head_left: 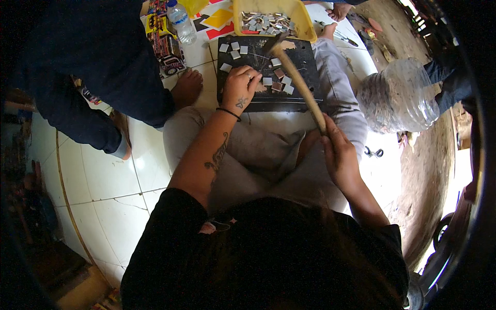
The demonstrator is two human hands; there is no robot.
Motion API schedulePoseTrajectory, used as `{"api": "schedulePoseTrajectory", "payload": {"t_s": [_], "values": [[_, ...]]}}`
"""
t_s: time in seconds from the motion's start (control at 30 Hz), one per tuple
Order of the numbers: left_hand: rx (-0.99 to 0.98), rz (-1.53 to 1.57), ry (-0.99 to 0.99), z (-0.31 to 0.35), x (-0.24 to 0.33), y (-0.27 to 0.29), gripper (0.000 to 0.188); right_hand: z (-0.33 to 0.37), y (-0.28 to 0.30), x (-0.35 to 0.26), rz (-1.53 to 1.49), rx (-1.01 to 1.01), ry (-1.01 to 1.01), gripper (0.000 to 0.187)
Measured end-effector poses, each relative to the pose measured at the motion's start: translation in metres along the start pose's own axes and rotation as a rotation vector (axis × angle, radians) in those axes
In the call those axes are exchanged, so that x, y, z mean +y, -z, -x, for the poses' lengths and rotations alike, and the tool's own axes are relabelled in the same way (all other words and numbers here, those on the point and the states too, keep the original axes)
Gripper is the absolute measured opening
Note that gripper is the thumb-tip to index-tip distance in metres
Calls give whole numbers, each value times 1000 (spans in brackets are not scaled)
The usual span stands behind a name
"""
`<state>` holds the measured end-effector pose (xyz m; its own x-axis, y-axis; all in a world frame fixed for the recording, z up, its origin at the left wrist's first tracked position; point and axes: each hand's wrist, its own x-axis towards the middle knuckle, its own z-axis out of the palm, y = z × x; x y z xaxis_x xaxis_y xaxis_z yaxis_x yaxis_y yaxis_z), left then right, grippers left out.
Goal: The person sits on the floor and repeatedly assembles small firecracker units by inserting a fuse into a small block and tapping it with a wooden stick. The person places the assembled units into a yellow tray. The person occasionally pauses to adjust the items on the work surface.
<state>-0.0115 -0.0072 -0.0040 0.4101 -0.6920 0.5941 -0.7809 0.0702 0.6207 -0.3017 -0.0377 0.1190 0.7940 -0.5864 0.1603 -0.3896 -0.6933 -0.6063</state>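
Observation:
My right hand [340,150] grips the lower end of a hammer [302,85] by its wooden handle. The hammer's head, smeared and dark, is raised over the far part of a black board [227,101] in front of my crossed legs. At the board's left side my left hand [243,83] has its fingers pinched together low over the surface; whatever they hold is hidden. Small silvery square pieces [235,55] lie scattered on the board, along with a few brown ones [277,87] to the right of my left hand.
Just beyond the board stands a yellow tub [237,20] of similar square pieces. A water bottle [181,23] and a toy truck [164,46] are at the far left, beside another person's foot [187,89]. A clear plastic container [398,95] and scissors [374,152] lie right.

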Motion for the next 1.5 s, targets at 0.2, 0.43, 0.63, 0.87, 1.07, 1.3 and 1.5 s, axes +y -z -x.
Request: {"api": "schedulePoseTrajectory", "payload": {"t_s": [0.2,0.43,0.63,0.87,1.07,1.3,1.5], "values": [[-19,15,16,0,0,1,10,0,-4,5,-4,-8,-8,49],[-41,13,57,1,3,3,10,-4,-9,5,76,-4,11,48],[-35,0,76,1,3,3,10,-7,-4,3,115,-21,32,48],[14,1,46,2,3,1,12,-7,-3,2,177,-41,49,51],[-3,-9,59,3,2,0,13,-7,-2,6,141,-53,4,51],[-26,-43,28,4,9,6,12,-11,-5,14,-82,68,73,43],[-119,-277,-47,-4,20,27,13,-9,-12,26,-133,34,-125,41]]}}
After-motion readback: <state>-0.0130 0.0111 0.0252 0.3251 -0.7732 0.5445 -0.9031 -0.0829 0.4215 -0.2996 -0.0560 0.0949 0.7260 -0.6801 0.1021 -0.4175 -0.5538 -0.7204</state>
